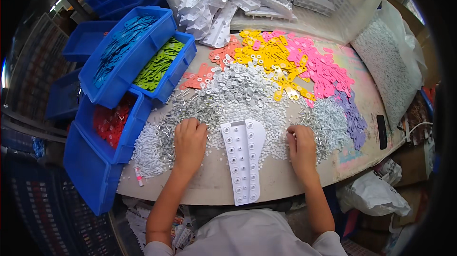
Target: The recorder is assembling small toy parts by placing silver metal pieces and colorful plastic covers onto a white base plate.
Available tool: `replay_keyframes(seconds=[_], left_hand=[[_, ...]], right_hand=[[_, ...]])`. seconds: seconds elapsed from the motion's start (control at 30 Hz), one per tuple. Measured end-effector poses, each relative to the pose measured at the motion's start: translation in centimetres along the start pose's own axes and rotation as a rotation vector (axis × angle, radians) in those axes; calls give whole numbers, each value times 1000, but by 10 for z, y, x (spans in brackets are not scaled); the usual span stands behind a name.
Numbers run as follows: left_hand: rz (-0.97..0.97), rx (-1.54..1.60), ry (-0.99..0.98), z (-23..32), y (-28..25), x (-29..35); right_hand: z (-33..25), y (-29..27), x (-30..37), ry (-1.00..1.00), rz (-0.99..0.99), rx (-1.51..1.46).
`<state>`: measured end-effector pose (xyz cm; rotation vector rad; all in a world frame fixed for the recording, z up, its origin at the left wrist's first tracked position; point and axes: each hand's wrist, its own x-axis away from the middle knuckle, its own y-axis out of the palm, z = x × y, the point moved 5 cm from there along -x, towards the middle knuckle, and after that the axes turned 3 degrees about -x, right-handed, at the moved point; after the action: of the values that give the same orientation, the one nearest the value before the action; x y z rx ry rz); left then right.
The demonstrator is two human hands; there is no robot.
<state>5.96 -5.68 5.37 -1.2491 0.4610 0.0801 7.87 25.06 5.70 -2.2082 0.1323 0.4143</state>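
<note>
A white plastic piece (245, 161) with rows of round studs and holes lies flat near the table's front edge, between my hands. At its left, my left hand (190, 144) dips curled fingertips into a heap of silver metal pins (178, 111). Those fingers are closed, and what they pinch is hidden. To the right of the piece, my right hand (303, 149) rests by another heap of small pale pins (331, 118). Its thumb and fingers are drawn together, and anything between them is too small to name. Small white discs (273, 132) spread behind the piece.
Blue bins on the left hold blue strips (121, 46), green strips (159, 63) and red pieces (112, 123). Behind the discs lie grey-white caps (240, 82) and yellow (262, 51), pink (323, 73) and purple strips (351, 118). A filled clear bag (388, 61) stands right.
</note>
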Motion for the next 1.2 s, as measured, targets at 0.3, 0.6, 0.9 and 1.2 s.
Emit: replay_keyframes(seconds=[0.3,0.6,0.9,1.2], left_hand=[[-21,-69,-51,-3,0,7],[-33,-24,-35,-4,-2,11],[-20,73,-125,-2,-16,12],[46,364,-141,-1,-20,6]], right_hand=[[-57,35,-21,-115,-73,-368],[-68,78,-49,-174,-110,-337],[-71,82,-46,-289,-91,-214],[-35,13,-42,-152,31,130]])
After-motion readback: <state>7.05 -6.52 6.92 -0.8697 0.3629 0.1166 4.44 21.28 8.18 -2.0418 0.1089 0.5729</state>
